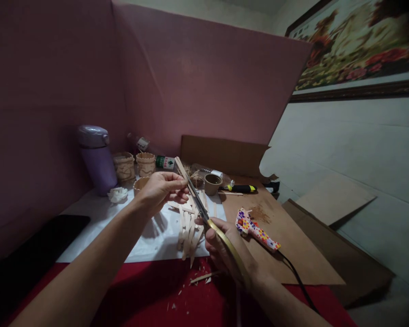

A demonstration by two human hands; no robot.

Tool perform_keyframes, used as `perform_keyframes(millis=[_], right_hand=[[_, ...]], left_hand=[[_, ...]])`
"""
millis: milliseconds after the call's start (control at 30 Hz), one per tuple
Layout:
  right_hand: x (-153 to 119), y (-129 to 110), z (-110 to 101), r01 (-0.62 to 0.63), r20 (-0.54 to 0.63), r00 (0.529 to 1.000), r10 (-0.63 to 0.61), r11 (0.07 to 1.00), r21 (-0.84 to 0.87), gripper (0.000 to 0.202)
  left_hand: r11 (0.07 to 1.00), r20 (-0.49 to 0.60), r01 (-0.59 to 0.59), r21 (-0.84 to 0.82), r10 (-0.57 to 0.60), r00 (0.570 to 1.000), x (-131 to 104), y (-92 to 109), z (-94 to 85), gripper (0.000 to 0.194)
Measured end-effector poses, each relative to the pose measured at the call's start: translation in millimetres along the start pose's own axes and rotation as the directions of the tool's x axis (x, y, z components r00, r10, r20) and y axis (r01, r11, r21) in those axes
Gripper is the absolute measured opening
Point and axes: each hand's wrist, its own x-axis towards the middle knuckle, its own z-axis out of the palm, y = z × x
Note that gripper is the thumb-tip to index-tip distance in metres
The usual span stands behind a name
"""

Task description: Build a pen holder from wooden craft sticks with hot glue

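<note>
Between thumb and fingers, my left hand (163, 188) pinches a flat wooden craft stick (181, 167), held up at a slant above the table. My right hand (230, 247) is wrapped round the gold handles of a pair of scissors (229, 245). The dark blades meet the lower part of the stick, close to my left fingertips. Whether the blades have cut into it I cannot tell. Beneath the scissors lies a loose pile of wooden craft sticks (189, 231), with one stick piece (204, 277) and small chips on the red cloth nearer me.
A floral glue gun (257, 229) with a black cord lies on brown cardboard (293, 254) at right. Behind stand a small brown pot (212, 184), a black-yellow handle (243, 188) and carved-looking cups (146, 164). A purple bottle (98, 163) and crumpled tissue (117, 195) are at left.
</note>
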Motion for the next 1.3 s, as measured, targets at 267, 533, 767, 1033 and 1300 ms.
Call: perform_keyframes(millis=[267,533,767,1033,1300], right_hand=[[1,4,1,0.045,-0.007,0.999,-0.045,0.997,-0.059,0.085],[2,7,1,0.108,-0.002,0.994,-0.11,0.978,-0.18,0.088],[0,6,2,0.069,-0.014,0.997,-0.072,0.985,-0.161,0.091],[-1,12,4,0.068,-0.03,0.997,-0.07,0.996,-0.052,0.072],[3,16,4,0.079,-0.037,0.996,-0.081,0.996,-0.051,0.071]], left_hand=[[1.0,-0.029,0.008,-0.024,-0.009,1.0,-1,1,0.8,0.012],[0.999,0.035,0.04,-0.036,-0.038,0.999,0,0,-0.4,0.01],[0.999,0.021,0.05,-0.021,-0.05,0.999,0,1,0.3,0.012],[0.999,0.005,0.048,-0.012,-0.048,0.999,-1,2,2.6,0.013],[1.0,-0.021,0.01,0.012,-0.01,1.0,-2,1,0.8,0.013]])
